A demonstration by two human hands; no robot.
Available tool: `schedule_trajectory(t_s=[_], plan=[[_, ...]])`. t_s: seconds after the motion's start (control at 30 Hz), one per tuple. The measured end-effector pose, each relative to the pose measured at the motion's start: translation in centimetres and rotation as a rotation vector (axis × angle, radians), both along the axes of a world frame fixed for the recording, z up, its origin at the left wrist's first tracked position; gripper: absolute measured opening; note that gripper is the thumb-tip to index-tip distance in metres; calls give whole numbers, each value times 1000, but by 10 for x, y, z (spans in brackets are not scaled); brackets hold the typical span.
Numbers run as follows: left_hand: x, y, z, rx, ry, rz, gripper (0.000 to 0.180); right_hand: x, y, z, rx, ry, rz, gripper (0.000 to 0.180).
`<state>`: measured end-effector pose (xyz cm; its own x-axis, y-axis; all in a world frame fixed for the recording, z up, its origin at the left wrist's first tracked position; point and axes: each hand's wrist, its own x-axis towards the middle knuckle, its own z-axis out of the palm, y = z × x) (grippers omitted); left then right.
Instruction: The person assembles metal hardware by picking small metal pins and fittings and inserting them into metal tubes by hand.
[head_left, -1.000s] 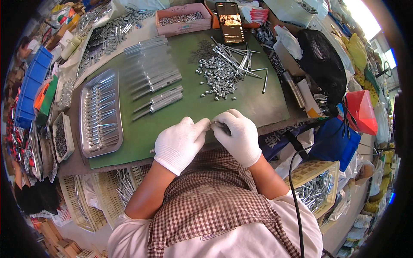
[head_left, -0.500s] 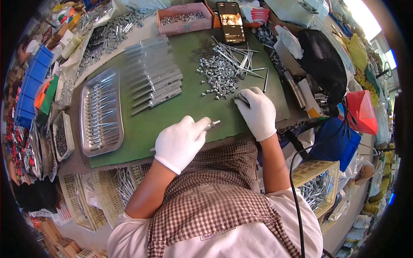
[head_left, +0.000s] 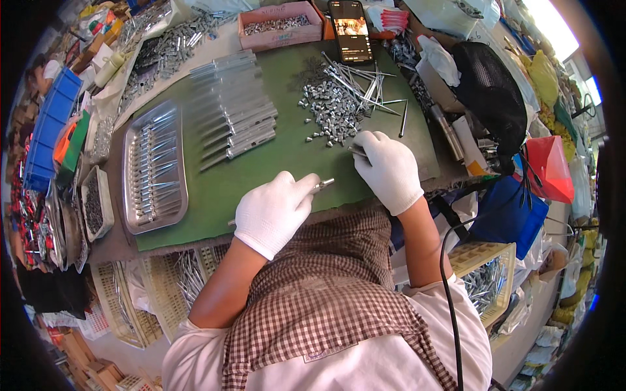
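My left hand, in a white glove, is closed around a slim metal tube. One end pokes out past the fingertips and a bit of the other shows left of the palm. My right hand, gloved too, pinches a small dark metal piece, mostly hidden by the fingers. Just beyond it lies a heap of small silver metal fittings. Long thin metal rods are strewn behind the heap. To the left, a row of metal tubes lies on the green mat.
A metal tray of rod parts stands at the left. Along the back are a pink box of small parts and a lit phone. A black mesh bag sits at the right. A black cable hangs beside my right arm.
My right hand has shifted slightly left with the small metal piece, nearer the left hand's tube. The left hand has barely moved.
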<state>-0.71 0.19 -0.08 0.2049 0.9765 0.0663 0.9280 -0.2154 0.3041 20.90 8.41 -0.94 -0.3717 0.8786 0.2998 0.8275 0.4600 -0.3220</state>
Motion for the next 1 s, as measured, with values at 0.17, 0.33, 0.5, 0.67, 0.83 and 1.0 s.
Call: schedule_trajectory(t_s=[0.17, 0.33, 0.5, 0.67, 0.83, 1.0], plan=[[1, 0, 2, -26, 8, 11, 14, 6, 7, -9, -20, 122, 95, 11], [1, 4, 3, -24, 13, -2, 14, 3, -1, -7, -106, 240, 141, 14], [-1, 4, 3, -24, -12, -5, 18, -11, -22, 7, -285, 458, 205, 13], [-2, 3, 3, -35, -10, -15, 22, -20, -30, 3, -261, 491, 302, 17], [-1, 2, 1, 11, -9, -32, 17, -26, -33, -3, -218, 450, 289, 14], [-2, 1, -1, 43, -2, -47, 18, -30, -35, -2, -238, 444, 228, 13]])
